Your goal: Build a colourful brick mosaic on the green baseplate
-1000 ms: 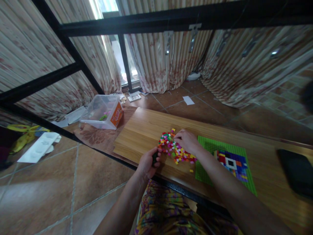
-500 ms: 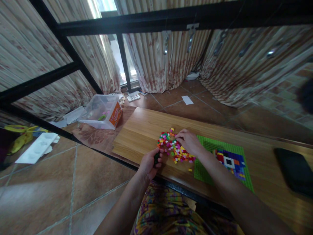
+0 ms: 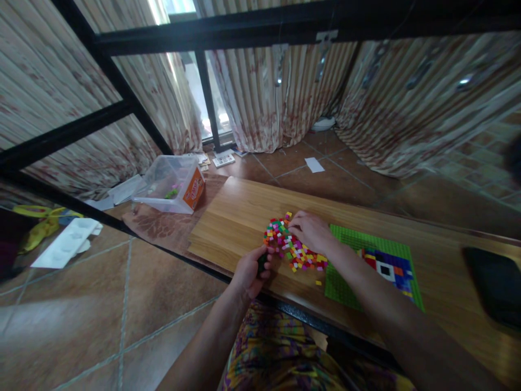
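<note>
A loose pile of small coloured toy bricks [image 3: 299, 252] lies on the wooden board. My left hand [image 3: 251, 269] is curled at the pile's near left edge, closed around dark green bricks [image 3: 262, 263] that show between thumb and fingers. Over the far side of the pile, my right hand [image 3: 310, 231] reaches down with its fingertips drawn together among the bricks; whatever they pinch is hidden. Under my right forearm, a green baseplate [image 3: 345, 288] carries a partly visible mosaic of blue, red, white and black bricks [image 3: 386, 270].
A clear plastic box [image 3: 165, 203] with an orange label stands on the left, a few pink and green pieces inside. A dark phone-like slab [image 3: 492, 285] lies at the right. One yellow brick [image 3: 318, 283] sits apart. Black metal bars [image 3: 244, 41] cross ahead.
My right hand has shifted slightly left over the pile, fingertips still among the bricks. The left hand stays closed in the same place. The view has moved a little.
</note>
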The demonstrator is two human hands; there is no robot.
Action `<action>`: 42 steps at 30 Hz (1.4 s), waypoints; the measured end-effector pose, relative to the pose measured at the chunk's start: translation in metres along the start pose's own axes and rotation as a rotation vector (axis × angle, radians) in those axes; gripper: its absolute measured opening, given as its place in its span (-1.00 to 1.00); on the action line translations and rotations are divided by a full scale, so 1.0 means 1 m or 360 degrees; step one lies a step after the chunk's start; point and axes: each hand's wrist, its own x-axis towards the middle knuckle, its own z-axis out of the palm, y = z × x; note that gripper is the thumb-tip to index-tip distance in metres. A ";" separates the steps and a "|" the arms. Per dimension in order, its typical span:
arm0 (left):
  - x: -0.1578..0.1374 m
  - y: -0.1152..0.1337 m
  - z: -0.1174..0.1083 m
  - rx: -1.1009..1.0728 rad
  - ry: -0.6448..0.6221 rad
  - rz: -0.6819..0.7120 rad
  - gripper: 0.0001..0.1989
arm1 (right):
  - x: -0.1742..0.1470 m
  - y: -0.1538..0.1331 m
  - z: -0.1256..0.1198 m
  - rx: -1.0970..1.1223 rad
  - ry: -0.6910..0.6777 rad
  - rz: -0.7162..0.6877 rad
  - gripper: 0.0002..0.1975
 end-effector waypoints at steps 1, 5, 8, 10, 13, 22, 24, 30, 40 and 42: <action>0.000 0.000 0.000 0.0005 0.0002 0.0000 -0.82 | 0.000 -0.001 0.001 0.0005 0.0003 0.0007 -0.81; -0.001 0.000 0.000 0.0012 -0.0007 0.0011 -0.81 | 0.001 -0.004 0.006 0.0014 0.0017 0.0054 -0.86; -0.002 -0.001 0.002 0.0009 -0.0023 0.0010 -0.79 | -0.001 -0.009 0.003 0.0084 0.0076 0.0082 -0.86; -0.003 -0.002 0.004 -0.0008 -0.0054 -0.0010 -0.76 | -0.008 -0.015 -0.002 0.0227 0.0142 0.0063 -0.87; -0.003 -0.003 0.009 -0.0097 -0.0177 -0.0071 -0.67 | -0.019 -0.025 -0.011 0.0534 0.0159 -0.0094 -0.88; -0.005 0.000 0.008 -0.0204 -0.0248 -0.0146 -0.83 | -0.022 -0.007 0.004 0.0218 0.0093 0.0016 -0.82; -0.005 -0.001 0.005 -0.0167 -0.0195 -0.0107 -0.84 | -0.021 -0.006 0.009 0.0137 0.0063 0.0030 -0.80; 0.000 -0.005 0.001 -0.0075 -0.0194 -0.0064 -0.73 | -0.018 -0.012 0.008 0.0057 0.0038 0.0023 -0.84; 0.004 -0.006 0.006 0.0246 -0.0133 0.0210 -0.64 | -0.028 -0.017 0.002 -0.0026 0.0139 -0.0016 -0.83; 0.004 -0.007 0.011 0.0339 -0.0127 0.0277 -0.64 | -0.035 -0.021 -0.002 0.0071 0.0165 -0.0025 -0.84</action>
